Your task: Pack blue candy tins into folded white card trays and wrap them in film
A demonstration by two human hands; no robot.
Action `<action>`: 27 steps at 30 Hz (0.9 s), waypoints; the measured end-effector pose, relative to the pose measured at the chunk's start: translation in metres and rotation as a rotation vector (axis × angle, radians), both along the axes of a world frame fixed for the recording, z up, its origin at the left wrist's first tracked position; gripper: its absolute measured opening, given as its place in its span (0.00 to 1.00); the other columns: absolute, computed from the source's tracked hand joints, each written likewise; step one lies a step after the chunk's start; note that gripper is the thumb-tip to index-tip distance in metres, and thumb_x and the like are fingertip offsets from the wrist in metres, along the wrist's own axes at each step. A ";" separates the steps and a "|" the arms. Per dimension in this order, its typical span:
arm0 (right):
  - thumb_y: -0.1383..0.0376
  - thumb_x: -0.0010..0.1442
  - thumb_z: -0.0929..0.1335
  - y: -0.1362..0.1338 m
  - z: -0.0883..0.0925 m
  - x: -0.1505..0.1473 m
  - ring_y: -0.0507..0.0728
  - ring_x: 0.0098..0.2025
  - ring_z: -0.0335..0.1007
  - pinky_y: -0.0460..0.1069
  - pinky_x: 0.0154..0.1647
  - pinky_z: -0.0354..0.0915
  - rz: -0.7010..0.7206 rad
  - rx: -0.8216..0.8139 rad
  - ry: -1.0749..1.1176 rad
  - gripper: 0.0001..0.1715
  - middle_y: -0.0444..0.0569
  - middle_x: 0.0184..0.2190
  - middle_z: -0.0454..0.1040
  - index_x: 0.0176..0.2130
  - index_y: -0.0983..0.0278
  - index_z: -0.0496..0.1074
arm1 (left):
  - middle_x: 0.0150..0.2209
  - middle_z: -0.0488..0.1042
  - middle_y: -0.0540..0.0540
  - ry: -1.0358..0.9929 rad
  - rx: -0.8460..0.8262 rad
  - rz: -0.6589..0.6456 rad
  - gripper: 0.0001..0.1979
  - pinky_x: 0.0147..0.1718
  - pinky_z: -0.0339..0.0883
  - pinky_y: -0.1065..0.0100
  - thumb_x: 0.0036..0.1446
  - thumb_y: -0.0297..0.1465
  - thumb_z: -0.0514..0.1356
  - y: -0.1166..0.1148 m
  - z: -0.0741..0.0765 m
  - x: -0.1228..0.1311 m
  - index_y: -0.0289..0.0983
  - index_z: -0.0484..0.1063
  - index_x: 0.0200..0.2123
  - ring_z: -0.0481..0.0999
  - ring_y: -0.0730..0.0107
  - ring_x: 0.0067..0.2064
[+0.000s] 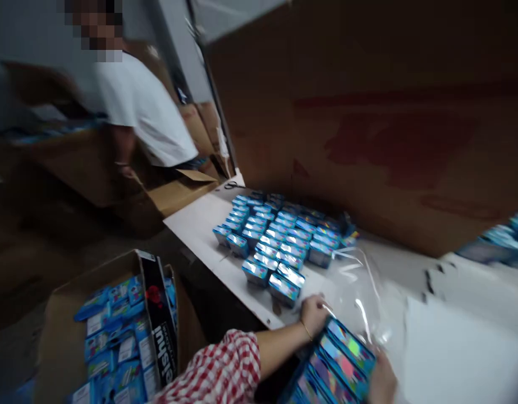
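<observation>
A row of small shiny blue boxes (340, 359) stands close to me at the bottom, between my two hands. From its far end a clear plastic bag (351, 280) stretches out over the white table. My left hand (313, 317) is closed on the bag's edge at the boxes' far left corner. Along the right side of the row, my right hand (383, 379) is bent around the bag and the boxes; blur and the frame's edge hide part of its fingers. Further up the table, several rows of like blue boxes (278, 241) stand packed together.
An open carton (56, 331) with several blue packets (115, 336) stands at lower left. Behind the white table (208, 230) rises a large brown cardboard sheet (368, 129). Scissors (231, 185) lie at its far corner. A person in a white shirt (145, 112) stands beyond another carton (178, 193).
</observation>
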State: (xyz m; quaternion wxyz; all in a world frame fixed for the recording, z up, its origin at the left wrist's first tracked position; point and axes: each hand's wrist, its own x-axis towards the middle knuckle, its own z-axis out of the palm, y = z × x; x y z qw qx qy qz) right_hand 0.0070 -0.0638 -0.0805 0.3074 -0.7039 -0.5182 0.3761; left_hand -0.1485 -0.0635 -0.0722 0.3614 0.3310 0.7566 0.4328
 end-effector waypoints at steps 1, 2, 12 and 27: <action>0.46 0.46 0.61 -0.009 0.005 -0.005 0.64 0.28 0.71 0.55 0.27 0.63 -0.045 -0.045 -0.008 0.26 0.52 0.22 0.74 0.30 0.62 0.74 | 0.21 0.70 0.51 0.042 0.027 0.032 0.05 0.32 0.64 0.70 0.43 0.26 0.56 -0.004 0.005 -0.001 0.36 0.68 0.18 0.70 0.70 0.28; 0.46 0.47 0.59 -0.015 0.010 -0.011 0.64 0.30 0.71 0.54 0.29 0.63 -0.094 -0.048 -0.013 0.29 0.55 0.25 0.75 0.31 0.65 0.74 | 0.21 0.69 0.51 0.045 0.014 0.028 0.05 0.31 0.63 0.70 0.45 0.26 0.56 -0.007 0.008 -0.002 0.35 0.67 0.19 0.69 0.70 0.28; 0.53 0.55 0.60 -0.026 0.009 -0.013 0.55 0.33 0.67 0.48 0.36 0.62 -0.098 0.083 0.054 0.21 0.48 0.31 0.76 0.34 0.65 0.72 | 0.31 0.76 0.46 0.229 0.099 -0.298 0.04 0.37 0.65 0.68 0.50 0.30 0.57 -0.015 -0.013 -0.020 0.37 0.71 0.30 0.75 0.67 0.35; 0.58 0.39 0.71 -0.017 0.015 -0.006 0.49 0.21 0.63 0.44 0.22 0.60 -0.268 -0.202 0.688 0.15 0.40 0.19 0.68 0.26 0.65 0.68 | 0.23 0.74 0.50 -0.059 -0.015 -0.315 0.10 0.30 0.65 0.71 0.42 0.31 0.60 -0.003 -0.019 -0.027 0.34 0.74 0.32 0.73 0.70 0.27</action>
